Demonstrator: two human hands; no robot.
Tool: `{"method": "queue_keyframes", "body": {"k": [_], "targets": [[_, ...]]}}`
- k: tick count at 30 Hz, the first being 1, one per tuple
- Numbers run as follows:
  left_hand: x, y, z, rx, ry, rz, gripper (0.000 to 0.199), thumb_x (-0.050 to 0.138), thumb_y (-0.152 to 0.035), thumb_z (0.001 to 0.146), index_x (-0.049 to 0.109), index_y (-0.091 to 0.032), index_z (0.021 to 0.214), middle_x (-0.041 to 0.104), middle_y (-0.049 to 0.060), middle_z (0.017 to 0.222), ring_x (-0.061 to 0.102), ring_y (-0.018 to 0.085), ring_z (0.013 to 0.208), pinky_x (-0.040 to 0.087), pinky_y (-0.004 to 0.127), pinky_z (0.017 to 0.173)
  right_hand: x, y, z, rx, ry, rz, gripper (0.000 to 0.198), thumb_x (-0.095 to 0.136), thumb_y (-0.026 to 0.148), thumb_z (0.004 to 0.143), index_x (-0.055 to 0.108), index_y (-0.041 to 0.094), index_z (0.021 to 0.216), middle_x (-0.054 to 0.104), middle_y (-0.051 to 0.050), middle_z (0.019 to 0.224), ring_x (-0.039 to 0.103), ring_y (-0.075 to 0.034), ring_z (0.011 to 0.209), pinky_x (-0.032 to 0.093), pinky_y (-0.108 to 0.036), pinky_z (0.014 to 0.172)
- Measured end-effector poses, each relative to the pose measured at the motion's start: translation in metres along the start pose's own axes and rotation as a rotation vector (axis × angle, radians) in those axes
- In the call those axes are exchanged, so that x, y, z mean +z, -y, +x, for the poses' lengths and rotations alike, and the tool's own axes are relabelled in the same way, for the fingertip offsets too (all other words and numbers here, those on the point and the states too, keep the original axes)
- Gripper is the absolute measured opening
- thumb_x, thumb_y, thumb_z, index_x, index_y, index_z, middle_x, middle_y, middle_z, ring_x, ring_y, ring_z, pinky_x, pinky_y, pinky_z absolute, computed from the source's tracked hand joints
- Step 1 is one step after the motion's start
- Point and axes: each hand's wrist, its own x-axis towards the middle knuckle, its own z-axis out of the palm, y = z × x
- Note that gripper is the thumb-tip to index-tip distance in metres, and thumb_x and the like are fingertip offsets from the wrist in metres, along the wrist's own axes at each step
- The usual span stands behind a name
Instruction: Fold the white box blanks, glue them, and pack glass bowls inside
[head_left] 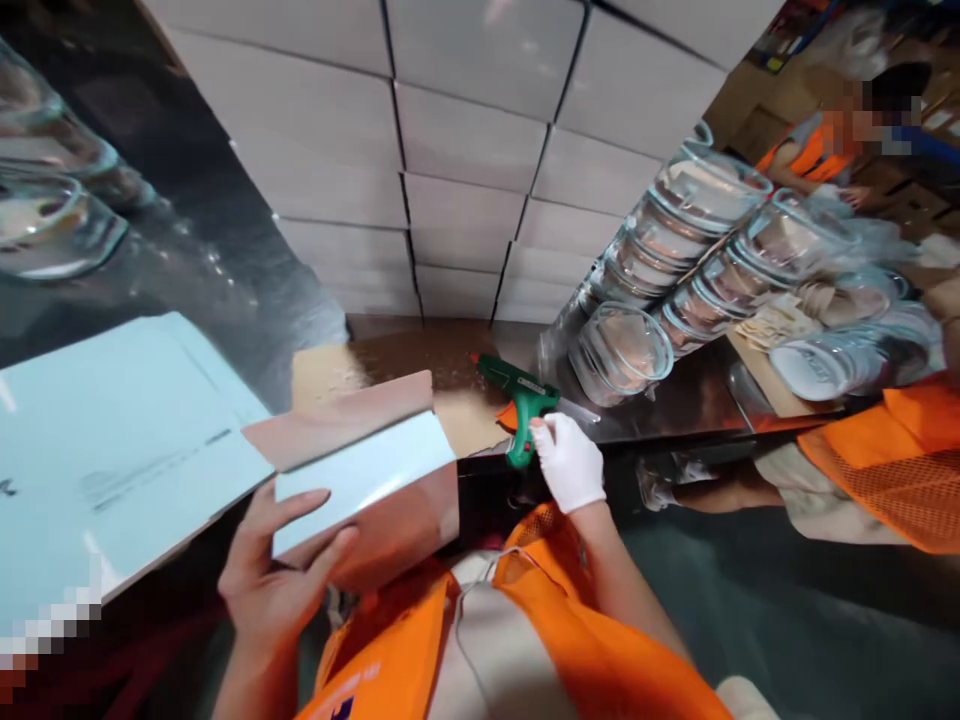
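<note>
My bare left hand (274, 560) grips a small carton (405, 530) near its left end, fingers over its pale blue panel and thumb along the front side. One long flap of the carton stands raised at the back. My right hand (570, 462), in a white glove, has its fingers closed at the handle of a green glue gun (521, 395). The gun has an orange trigger, and its red tip points left, over a piece of brown cardboard (322, 385) on the table. A clear glue stick (579, 409) sticks out of its rear.
Stacked white boxes (465, 130) rise behind the cardboard. Flat pale blue cartons (112, 440) lie at left, with glass containers (45, 225) beyond. More glass containers (622, 350) stand in stacks at right. A co-worker in an orange vest (892, 470) is close by on the right; another person (817, 150) is farther back.
</note>
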Motion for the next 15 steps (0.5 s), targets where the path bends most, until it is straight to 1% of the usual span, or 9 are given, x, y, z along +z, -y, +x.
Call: {"method": "queue_keyframes", "body": {"k": [1, 2, 3, 5, 7, 9, 11, 12, 15], "targets": [[0.000, -0.002, 0.002, 0.014, 0.009, 0.001, 0.022, 0.084, -0.036, 0.082, 0.076, -0.025, 0.099, 0.074, 0.004, 0.097, 0.073, 0.031, 0.115, 0.068, 0.045, 0.093, -0.004, 0.002, 0.007, 0.089, 0.081, -0.136, 0.044, 0.059, 0.063, 0.097, 0.065, 0.020, 0.100, 0.077, -0.017, 0.104, 0.076, -0.034, 0.103, 0.056, -0.047, 0.096], [0.001, -0.003, 0.003, 0.032, 0.031, 0.004, 0.021, 0.084, -0.036, 0.083, 0.076, -0.025, 0.100, 0.074, 0.004, 0.097, 0.073, 0.030, 0.115, 0.067, 0.045, 0.095, -0.005, 0.005, 0.014, 0.159, 0.147, -0.213, 0.044, 0.068, 0.061, 0.091, 0.065, 0.018, 0.101, 0.077, -0.019, 0.105, 0.077, -0.036, 0.104, 0.056, -0.048, 0.096], [0.003, -0.004, 0.004, 0.043, 0.059, 0.008, 0.022, 0.083, -0.036, 0.083, 0.076, -0.025, 0.100, 0.075, 0.004, 0.098, 0.073, 0.029, 0.114, 0.066, 0.045, 0.097, -0.005, 0.007, 0.021, 0.208, 0.179, -0.203, 0.042, 0.077, 0.054, 0.084, 0.065, 0.017, 0.102, 0.077, -0.020, 0.105, 0.076, -0.039, 0.106, 0.055, -0.049, 0.095], [0.006, -0.004, 0.005, 0.031, 0.074, 0.016, 0.025, 0.083, -0.040, 0.083, 0.075, -0.025, 0.101, 0.075, 0.004, 0.099, 0.073, 0.029, 0.113, 0.064, 0.047, 0.102, -0.001, 0.006, 0.030, 0.268, 0.156, 0.007, 0.037, 0.084, 0.035, 0.071, 0.064, 0.017, 0.095, 0.078, -0.019, 0.097, 0.076, -0.040, 0.105, 0.055, -0.047, 0.094], [0.009, -0.001, 0.006, -0.026, 0.042, 0.023, 0.027, 0.082, -0.045, 0.083, 0.073, -0.025, 0.100, 0.074, 0.003, 0.096, 0.072, 0.029, 0.114, 0.060, 0.050, 0.108, 0.005, 0.000, 0.035, 0.293, 0.122, 0.279, 0.027, 0.078, 0.029, 0.066, 0.061, 0.020, 0.085, 0.075, -0.012, 0.083, 0.076, -0.035, 0.094, 0.056, -0.042, 0.086], [0.011, 0.002, 0.006, -0.058, 0.014, 0.019, 0.031, 0.080, -0.050, 0.083, 0.073, -0.024, 0.097, 0.074, 0.004, 0.097, 0.072, 0.030, 0.113, 0.058, 0.051, 0.109, 0.011, -0.006, 0.033, 0.283, 0.123, 0.452, 0.020, 0.070, 0.034, 0.069, 0.057, 0.022, 0.079, 0.070, -0.005, 0.070, 0.073, -0.027, 0.075, 0.057, -0.036, 0.072], [0.014, 0.002, 0.006, -0.072, 0.007, 0.005, 0.032, 0.079, -0.052, 0.083, 0.072, -0.023, 0.096, 0.074, 0.005, 0.100, 0.072, 0.029, 0.112, 0.059, 0.048, 0.106, 0.016, -0.008, 0.025, 0.263, 0.121, 0.548, 0.023, 0.063, 0.042, 0.073, 0.054, 0.023, 0.083, 0.066, -0.002, 0.065, 0.067, -0.022, 0.062, 0.055, -0.034, 0.063], [0.017, 0.001, 0.006, -0.077, 0.017, -0.003, 0.032, 0.078, -0.052, 0.084, 0.073, -0.023, 0.097, 0.074, 0.005, 0.101, 0.072, 0.028, 0.110, 0.060, 0.046, 0.103, 0.018, -0.007, 0.019, 0.249, 0.090, 0.601, 0.027, 0.062, 0.046, 0.074, 0.053, 0.024, 0.086, 0.066, -0.001, 0.067, 0.066, -0.020, 0.060, 0.055, -0.033, 0.061], [0.028, -0.008, 0.008, -0.098, 0.044, -0.022, 0.028, 0.079, -0.046, 0.086, 0.074, -0.024, 0.102, 0.075, 0.004, 0.103, 0.072, 0.026, 0.108, 0.059, 0.042, 0.102, 0.016, 0.000, -0.002, 0.165, -0.106, 0.784, 0.037, 0.071, 0.052, 0.072, 0.053, 0.025, 0.091, 0.070, -0.001, 0.077, 0.065, -0.018, 0.062, 0.058, -0.034, 0.063]]}}
